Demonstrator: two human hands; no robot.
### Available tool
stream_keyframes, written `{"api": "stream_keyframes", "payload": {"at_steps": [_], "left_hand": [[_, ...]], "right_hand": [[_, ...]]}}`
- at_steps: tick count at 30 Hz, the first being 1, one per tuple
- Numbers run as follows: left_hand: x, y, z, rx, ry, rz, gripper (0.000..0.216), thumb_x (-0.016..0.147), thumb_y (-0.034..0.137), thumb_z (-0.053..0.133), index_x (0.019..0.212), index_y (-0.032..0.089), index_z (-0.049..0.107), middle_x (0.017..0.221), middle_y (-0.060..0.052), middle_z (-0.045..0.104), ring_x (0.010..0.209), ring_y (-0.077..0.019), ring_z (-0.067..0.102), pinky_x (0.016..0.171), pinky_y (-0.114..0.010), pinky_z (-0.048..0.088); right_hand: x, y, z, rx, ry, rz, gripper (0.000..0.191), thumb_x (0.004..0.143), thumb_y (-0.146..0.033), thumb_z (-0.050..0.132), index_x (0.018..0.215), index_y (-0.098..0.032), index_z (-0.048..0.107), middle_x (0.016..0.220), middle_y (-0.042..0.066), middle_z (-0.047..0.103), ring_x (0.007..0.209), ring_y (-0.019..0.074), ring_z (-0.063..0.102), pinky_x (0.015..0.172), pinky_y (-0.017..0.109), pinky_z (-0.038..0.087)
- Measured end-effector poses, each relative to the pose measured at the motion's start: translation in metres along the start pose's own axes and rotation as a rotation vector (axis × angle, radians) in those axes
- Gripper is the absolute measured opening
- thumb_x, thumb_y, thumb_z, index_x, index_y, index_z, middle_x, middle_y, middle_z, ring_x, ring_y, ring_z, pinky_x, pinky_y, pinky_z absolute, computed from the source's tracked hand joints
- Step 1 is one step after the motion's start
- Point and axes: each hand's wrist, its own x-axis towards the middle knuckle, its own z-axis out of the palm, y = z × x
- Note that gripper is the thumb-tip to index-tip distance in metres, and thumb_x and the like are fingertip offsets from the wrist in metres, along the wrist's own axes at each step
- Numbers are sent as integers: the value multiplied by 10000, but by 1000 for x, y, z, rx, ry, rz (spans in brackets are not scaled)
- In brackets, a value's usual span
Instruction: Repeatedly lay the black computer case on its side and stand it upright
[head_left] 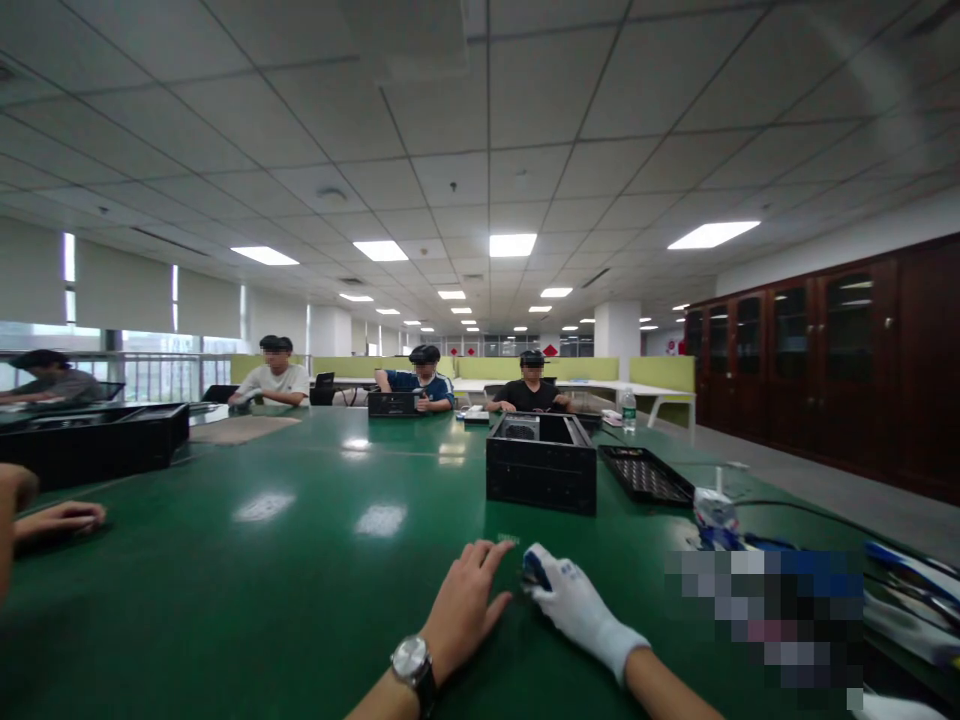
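Note:
My left hand [466,603] is bare, with a wristwatch on the wrist. It lies flat on the green table [300,560] with its fingers stretched forward and holds nothing. My right hand [576,606] wears a white glove with blue print and rests on the table right beside it, fingers extended toward the left hand's fingertips. A small dark patch shows at the glove's fingertips; I cannot make out what it is. A black open computer case [541,462] stands on the table just beyond both hands.
A black perforated panel [646,476] lies right of the case. Cables and tools [900,580] crowd the right edge. Another black case [94,442] stands far left, near another person's hand [58,520]. Three people sit at the far end, by a water bottle [628,409].

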Motion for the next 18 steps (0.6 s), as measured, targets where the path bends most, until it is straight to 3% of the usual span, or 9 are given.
{"api": "stream_keyframes", "payload": {"at_steps": [3,7,10,14,18], "left_hand": [[2,-4,-1,-42,-38,-8,473,892,121,604,1331,280,524,1269,-37,574,1179,-231,508,1056,-386,399],[3,-10,-4,-72,-34,-42,181,963,199,530,1090,210,658,1088,-51,634,1051,-225,545,944,-359,435],[4,-13,-4,-112,-35,-77,159,960,233,537,960,184,689,999,-67,651,983,-241,557,889,-372,434],[2,-16,0,-267,-67,-80,150,952,261,551,991,203,683,1004,-46,682,941,-213,603,867,-341,442],[3,-21,3,-471,-68,-78,199,883,237,622,1080,218,647,1044,-17,682,936,-178,611,851,-295,448]], "right_hand": [[-3,-20,8,80,-1,-61,562,799,-219,564,1358,-162,570,1180,129,695,1082,255,641,971,319,444],[-3,-25,5,194,17,-104,354,856,-331,526,1139,-182,678,1074,89,716,1004,235,643,896,304,461],[-4,-22,0,266,15,-128,294,860,-371,499,974,-189,700,974,71,718,942,246,632,863,342,447],[-4,-24,-2,339,-13,-152,245,823,-334,498,859,-188,691,848,49,704,824,224,624,774,329,440],[-4,-30,-4,388,39,-104,229,811,-305,502,876,-175,680,849,56,695,831,225,621,760,325,444]]}}
